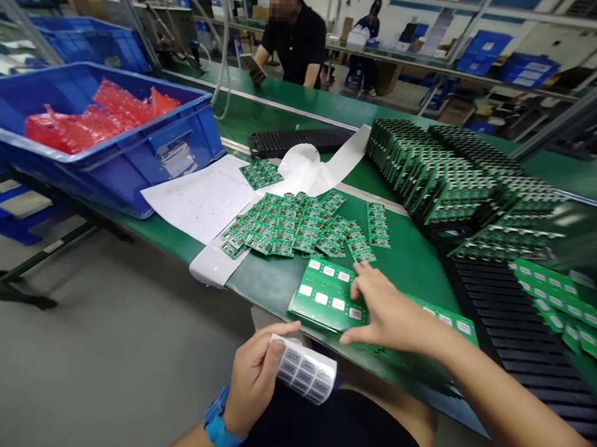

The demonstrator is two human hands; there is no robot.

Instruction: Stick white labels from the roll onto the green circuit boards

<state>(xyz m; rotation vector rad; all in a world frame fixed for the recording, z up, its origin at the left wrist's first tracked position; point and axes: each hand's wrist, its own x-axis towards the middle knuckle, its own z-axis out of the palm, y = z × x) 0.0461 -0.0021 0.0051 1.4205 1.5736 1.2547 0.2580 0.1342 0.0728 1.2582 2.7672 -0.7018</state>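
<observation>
Left hand (253, 374): thumb and fingers pinch a curled label sheet (305, 370), labels outward, probably for easy reach. Right hand (386, 311) just beyond: fingers spread, pressed flat on a labelled green board (325, 295), likely steadying it. Small boards (298, 227) heaped past the fingertips.

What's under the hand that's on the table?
A green board with white stickers lies under the right hand. Palm and fingers cover part of it, so any stickers there are hidden. The left hand holds a sticker roll.
</observation>
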